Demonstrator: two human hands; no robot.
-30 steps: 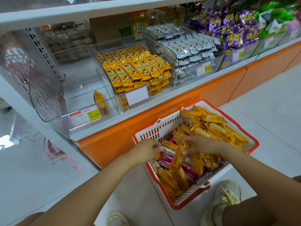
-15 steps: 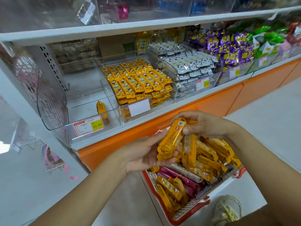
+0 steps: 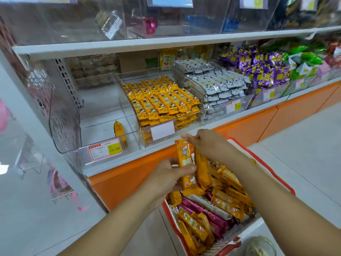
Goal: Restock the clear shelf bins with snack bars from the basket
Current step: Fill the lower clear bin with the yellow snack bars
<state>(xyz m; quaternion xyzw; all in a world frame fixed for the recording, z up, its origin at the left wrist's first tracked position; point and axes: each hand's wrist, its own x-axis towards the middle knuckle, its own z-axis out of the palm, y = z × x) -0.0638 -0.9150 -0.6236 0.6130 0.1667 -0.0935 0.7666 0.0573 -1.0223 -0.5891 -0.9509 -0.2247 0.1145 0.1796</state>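
Left hand (image 3: 171, 175) – fingers curled round an upright orange snack bar (image 3: 182, 159), held just above the basket (image 3: 280, 180). Right hand (image 3: 208, 145) grips a second bar (image 3: 202, 169) by its top end, beside yours. More bars lie loose in the basket. Up and left of the basket – clear bin (image 3: 64, 126), one lone bar (image 3: 119, 128) inside.

Legible: "15.80", on the yellow field of a red-bordered price tag (image 3: 104, 149) on the front of the clear bin (image 3: 60, 137), up and left of the left hand (image 3: 169, 174). The tag's smaller lines are illegible. Wrapper print on the snack bar (image 3: 184, 159) in that hand is unreadable. Shelf tags (image 3: 233, 106) up and right of the right hand (image 3: 208, 145) are unreadable.
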